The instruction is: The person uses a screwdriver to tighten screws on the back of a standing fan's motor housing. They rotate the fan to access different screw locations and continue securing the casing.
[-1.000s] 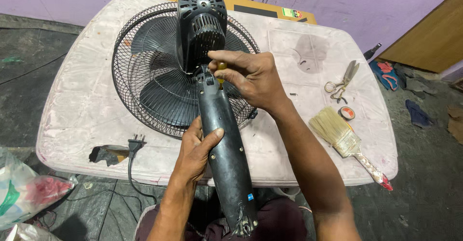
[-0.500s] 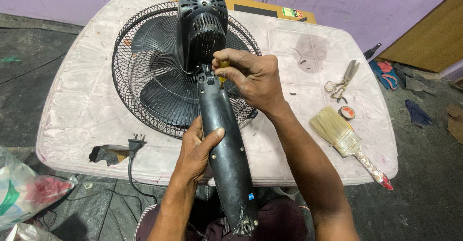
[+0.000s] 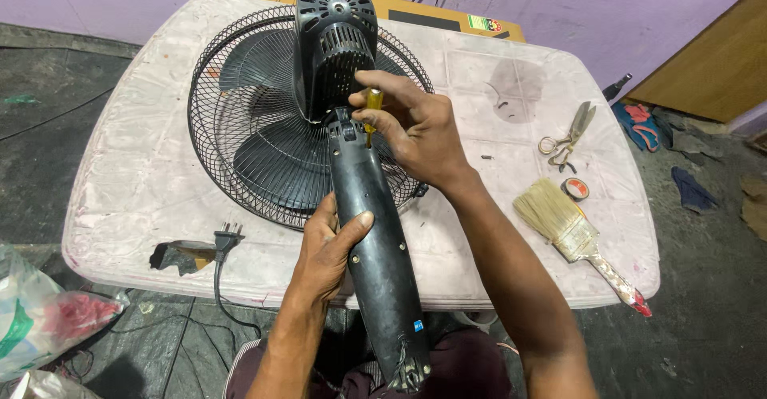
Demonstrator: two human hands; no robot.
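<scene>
A black electric fan with a round wire-mesh guard [image 3: 240, 119] lies face down on the worn white plastic worktop [image 3: 128, 175], its ribbed black motor housing [image 3: 334, 43] uppermost and its long dark plastic neck column [image 3: 377, 247] running back toward the person's lap. Compared with the views of a second and half a second ago, the right hand [image 3: 415, 127] has shifted slightly: the yellow-handled screwdriver [image 3: 371, 110] it pinches between thumb and fingertips now stands more clearly upright, its shaft pointing down at the joint where the column meets the motor housing, where before the handle was mostly buried under the curled fingers. The left hand [image 3: 326, 251] has not moved; it stays wrapped around the column partway down, thumb pressed across the top, steadying it. The fan itself has stayed put. By the look of it, the work is on a screw at that joint, with the driver seated and the grip reset. To the right lie a wide bristle paintbrush [image 3: 571, 235], a pair of metal scissors [image 3: 569, 135] and a small roll of tape [image 3: 574, 188]; the black power plug [image 3: 227, 239] rests near the front edge.
</scene>
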